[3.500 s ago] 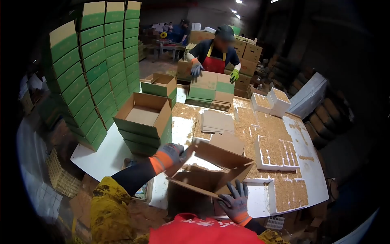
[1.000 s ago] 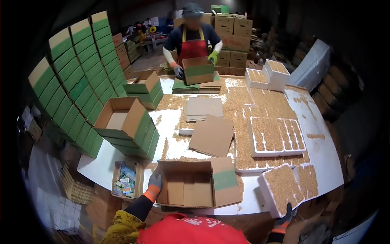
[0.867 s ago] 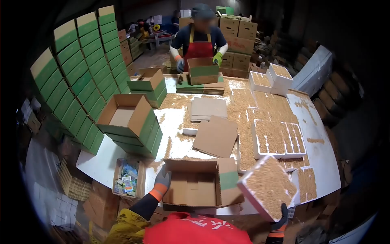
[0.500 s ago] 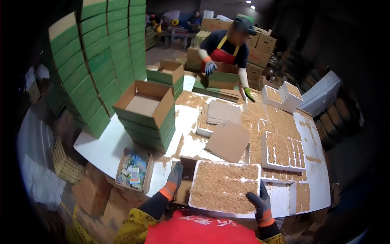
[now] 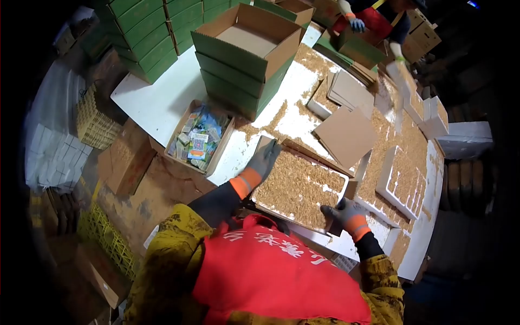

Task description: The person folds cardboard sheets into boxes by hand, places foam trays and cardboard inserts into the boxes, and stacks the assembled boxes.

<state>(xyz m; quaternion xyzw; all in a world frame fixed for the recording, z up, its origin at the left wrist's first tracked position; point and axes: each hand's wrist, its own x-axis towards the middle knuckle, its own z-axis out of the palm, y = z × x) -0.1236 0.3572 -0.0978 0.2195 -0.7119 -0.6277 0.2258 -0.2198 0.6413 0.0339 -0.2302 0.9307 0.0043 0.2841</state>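
A white foam tray (image 5: 299,189) filled with brown granular material sits in the open cardboard box (image 5: 317,155) at the table's near edge. My left hand (image 5: 264,160), gloved in grey with an orange cuff, is at the left side, its fingers together over the box and tray edge. On the right, my right hand (image 5: 340,213) grips the tray's near right corner, thumb on top. Brown cardboard sheets (image 5: 346,135) lie beyond the box. To the left stands a carton of small packets (image 5: 199,142).
Stacked green boxes (image 5: 238,65) stand at the back left of the white table (image 5: 154,103). More filled foam trays (image 5: 402,181) are on the right. A co-worker (image 5: 374,19) bends over a green box at the far side. A yellow crate (image 5: 105,241) lies lower left.
The foam tray has gone from above the box down into it, with both my hands beside it. The view has tilted down and turned. The co-worker now reaches to a foam tray.
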